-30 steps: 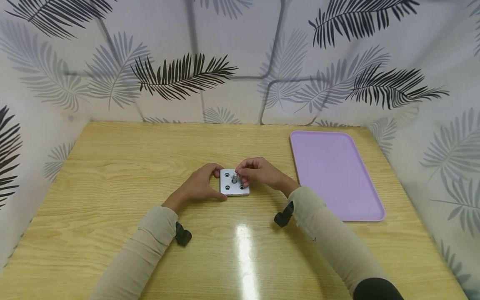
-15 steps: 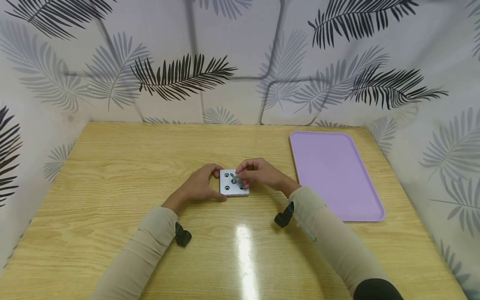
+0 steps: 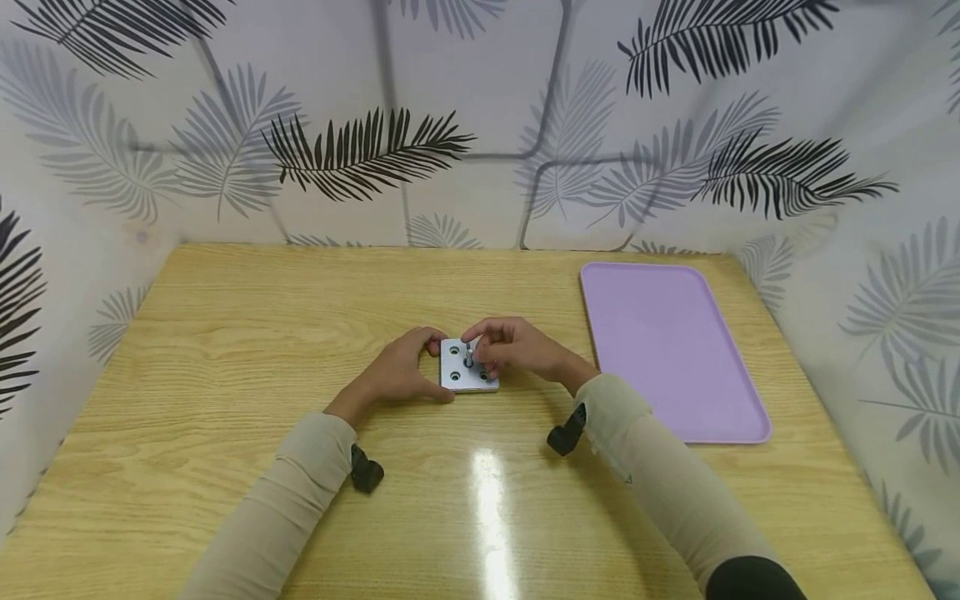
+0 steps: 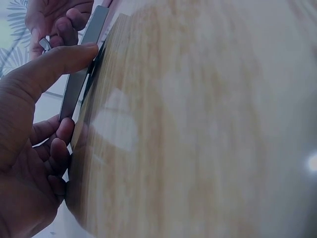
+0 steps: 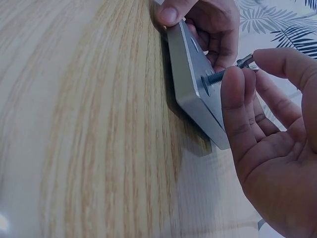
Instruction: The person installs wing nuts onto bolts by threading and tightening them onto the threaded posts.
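Note:
A square silver metal plate (image 3: 467, 380) with several holes lies on the wooden table. My left hand (image 3: 405, 365) grips it from the left, thumb along the near edge and fingers at the far corner. A threaded bolt (image 5: 216, 78) stands up out of the plate's middle hole. Its small metal head (image 5: 245, 61), part of which sticks out sideways, is at the fingertips of my right hand (image 3: 517, 346). The right fingers are curled about the bolt, with the index finger reaching over to its far side. Part of the plate's right side is hidden under that hand.
A purple tray (image 3: 667, 342) lies on the table at the right, beside the right forearm. The wooden table (image 3: 247, 317) runs back to a leaf-patterned cloth (image 3: 465, 208) hanging behind and at both sides.
The right fingers have shifted at the bolt: the index finger has moved left and now reaches past the head. The bolt's head has turned. The left hand and plate stay put.

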{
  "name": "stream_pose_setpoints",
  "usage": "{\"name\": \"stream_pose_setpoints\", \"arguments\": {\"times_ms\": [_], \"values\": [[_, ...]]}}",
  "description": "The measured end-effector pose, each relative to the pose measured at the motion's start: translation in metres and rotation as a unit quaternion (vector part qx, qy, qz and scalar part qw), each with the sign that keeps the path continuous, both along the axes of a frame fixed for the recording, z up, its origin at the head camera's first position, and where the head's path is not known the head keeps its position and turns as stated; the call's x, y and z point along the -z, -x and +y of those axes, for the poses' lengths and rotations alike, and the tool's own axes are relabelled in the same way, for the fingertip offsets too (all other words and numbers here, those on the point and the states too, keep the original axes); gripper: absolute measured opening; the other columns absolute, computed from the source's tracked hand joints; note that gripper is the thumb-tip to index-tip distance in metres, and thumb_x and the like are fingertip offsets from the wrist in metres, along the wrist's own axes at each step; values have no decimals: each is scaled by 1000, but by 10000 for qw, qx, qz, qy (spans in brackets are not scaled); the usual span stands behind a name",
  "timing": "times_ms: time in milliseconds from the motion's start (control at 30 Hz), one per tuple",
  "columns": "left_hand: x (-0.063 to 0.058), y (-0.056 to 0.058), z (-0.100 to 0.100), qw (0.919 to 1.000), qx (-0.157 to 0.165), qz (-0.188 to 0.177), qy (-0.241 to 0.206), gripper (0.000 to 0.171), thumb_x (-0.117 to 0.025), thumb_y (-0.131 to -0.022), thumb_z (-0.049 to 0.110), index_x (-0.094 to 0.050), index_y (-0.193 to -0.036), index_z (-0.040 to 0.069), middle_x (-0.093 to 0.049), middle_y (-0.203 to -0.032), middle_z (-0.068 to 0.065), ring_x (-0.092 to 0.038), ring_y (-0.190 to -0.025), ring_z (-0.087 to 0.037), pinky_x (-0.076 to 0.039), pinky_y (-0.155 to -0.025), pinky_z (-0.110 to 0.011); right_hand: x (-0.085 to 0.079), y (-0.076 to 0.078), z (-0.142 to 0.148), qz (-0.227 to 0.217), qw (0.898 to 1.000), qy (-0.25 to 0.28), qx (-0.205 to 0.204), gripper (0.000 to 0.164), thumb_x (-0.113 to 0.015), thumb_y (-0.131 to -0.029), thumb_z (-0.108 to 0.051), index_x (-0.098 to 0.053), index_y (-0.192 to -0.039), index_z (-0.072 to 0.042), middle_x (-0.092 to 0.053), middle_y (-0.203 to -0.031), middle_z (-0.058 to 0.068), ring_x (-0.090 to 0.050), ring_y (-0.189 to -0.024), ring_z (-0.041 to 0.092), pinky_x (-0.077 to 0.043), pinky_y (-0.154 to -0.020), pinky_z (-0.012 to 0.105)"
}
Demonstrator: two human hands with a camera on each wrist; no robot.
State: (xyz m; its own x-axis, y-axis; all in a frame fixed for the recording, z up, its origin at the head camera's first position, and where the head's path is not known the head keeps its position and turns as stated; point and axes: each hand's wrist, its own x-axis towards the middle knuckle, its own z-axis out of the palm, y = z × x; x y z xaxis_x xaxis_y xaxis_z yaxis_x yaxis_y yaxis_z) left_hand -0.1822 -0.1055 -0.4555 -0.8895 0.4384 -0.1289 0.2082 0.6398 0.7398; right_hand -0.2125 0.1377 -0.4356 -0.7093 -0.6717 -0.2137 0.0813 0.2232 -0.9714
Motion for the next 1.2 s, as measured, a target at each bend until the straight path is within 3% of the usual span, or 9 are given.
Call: {"name": "stream_pose_setpoints", "arguments": {"times_ms": [667, 1067, 1200], "values": [[3, 0, 0, 10000, -23, 32, -4, 77, -92, -68, 33, -53, -130, 12, -54, -114, -4, -50, -106, -21, -39, -99, -39, -1, -2, -2, -74, 9995, -4, 300, 28, -50, -104, -11, -56, -121, 11, -63, -86, 2, -61, -73, 10, -56, -68, 23], [1, 1, 1, 9999, 10, -49, 129, 80, -92, -68, 34, -51, -133, 13, -53, -116, -4, -49, -108, -21, -39, -101, -40, 0, -2, 1, -171, 9992, -49, 361, 10, -56, -99, -6, -62, -101, 3, -65, -86, 3, -64, -72, 11, -56, -68, 24], [2, 1, 1, 9999, 11, -40, 117, 80, -92, -68, 34, -51, -133, 12, -53, -116, -4, -49, -108, -21, -39, -101, -39, -1, -3, 2, -165, 9991, -98, 369, 9, -58, -98, -5, -62, -102, 2, -64, -88, 2, -63, -73, 11, -56, -69, 24]]}}
